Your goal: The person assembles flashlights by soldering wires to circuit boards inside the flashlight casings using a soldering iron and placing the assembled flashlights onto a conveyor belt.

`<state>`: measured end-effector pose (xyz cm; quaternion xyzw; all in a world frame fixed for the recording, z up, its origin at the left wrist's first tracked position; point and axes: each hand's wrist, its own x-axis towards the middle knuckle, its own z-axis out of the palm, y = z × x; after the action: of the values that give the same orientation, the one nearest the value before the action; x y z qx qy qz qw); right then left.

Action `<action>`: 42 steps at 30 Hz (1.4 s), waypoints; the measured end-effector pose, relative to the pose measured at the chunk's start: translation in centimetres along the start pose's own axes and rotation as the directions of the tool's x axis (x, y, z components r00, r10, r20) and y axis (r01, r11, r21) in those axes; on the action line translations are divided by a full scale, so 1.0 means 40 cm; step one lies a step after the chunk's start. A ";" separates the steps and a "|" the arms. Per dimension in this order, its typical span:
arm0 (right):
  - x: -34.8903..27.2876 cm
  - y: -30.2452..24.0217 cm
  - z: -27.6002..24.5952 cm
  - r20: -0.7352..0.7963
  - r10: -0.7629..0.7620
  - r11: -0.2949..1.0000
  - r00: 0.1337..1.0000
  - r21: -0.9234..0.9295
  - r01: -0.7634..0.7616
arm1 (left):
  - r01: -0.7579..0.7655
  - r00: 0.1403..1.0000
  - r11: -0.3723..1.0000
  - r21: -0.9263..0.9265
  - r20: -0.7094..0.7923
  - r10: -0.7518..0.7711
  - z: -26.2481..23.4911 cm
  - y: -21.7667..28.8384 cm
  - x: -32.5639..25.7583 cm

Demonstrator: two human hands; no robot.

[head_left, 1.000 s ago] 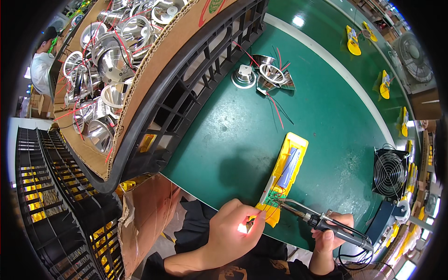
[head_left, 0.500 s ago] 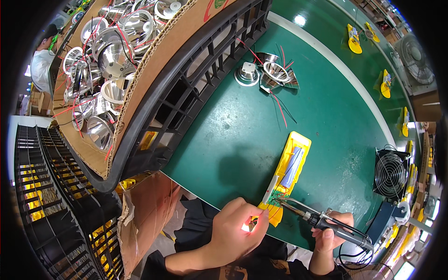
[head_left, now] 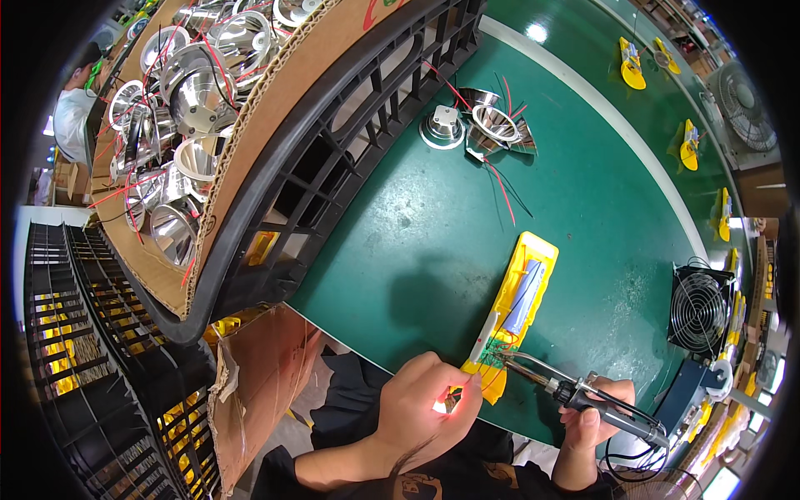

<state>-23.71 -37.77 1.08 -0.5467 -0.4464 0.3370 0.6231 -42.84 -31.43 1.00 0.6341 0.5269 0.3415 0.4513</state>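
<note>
Edging slightly toward two o'clock since the first frame, the left hand (head_left: 427, 408) at six is pinching a thin wire (head_left: 487, 373). At four, I'm watching the right hand (head_left: 589, 425) gripping a soldering iron (head_left: 575, 395), its tip inside a yellow case (head_left: 538, 247), also at four. Metal cups (head_left: 493, 133) are resting at one.

The left forearm (head_left: 337, 468) comes in low and runs rightward, bare to the wrist. The left hand (head_left: 421, 408) is bent at the knuckles, thumb and index tips pinched together, back of the hand up. The right forearm (head_left: 575, 468) rises steeply; the right hand (head_left: 602, 410) is curled closed, thumb pointing upward. The two hands are apart.
</note>
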 end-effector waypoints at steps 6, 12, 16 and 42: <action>-0.002 -0.002 0.001 -0.013 0.004 1.000 1.000 -0.011 -0.004 | 0.008 1.000 1.000 -0.010 0.011 -0.008 -0.003 0.001 0.001; -0.003 -0.002 0.001 -0.040 -0.011 1.000 0.999 -0.020 0.010 | 0.004 1.000 1.000 -0.002 0.009 -0.004 -0.001 -0.002 -0.001; -0.002 -0.005 0.001 -0.065 -0.019 1.000 0.998 -0.015 0.018 | 0.010 1.000 1.000 0.007 0.029 -0.010 -0.004 -0.003 -0.003; -0.008 -0.033 -0.022 -0.021 -0.095 0.995 0.995 -0.006 0.095 | -0.074 0.991 0.993 0.094 -0.104 0.084 0.012 0.028 -0.012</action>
<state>-23.11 -38.61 2.31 -0.5300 -0.4661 0.3001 0.6417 -42.10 -32.03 1.89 0.6548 0.5398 0.3688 0.3792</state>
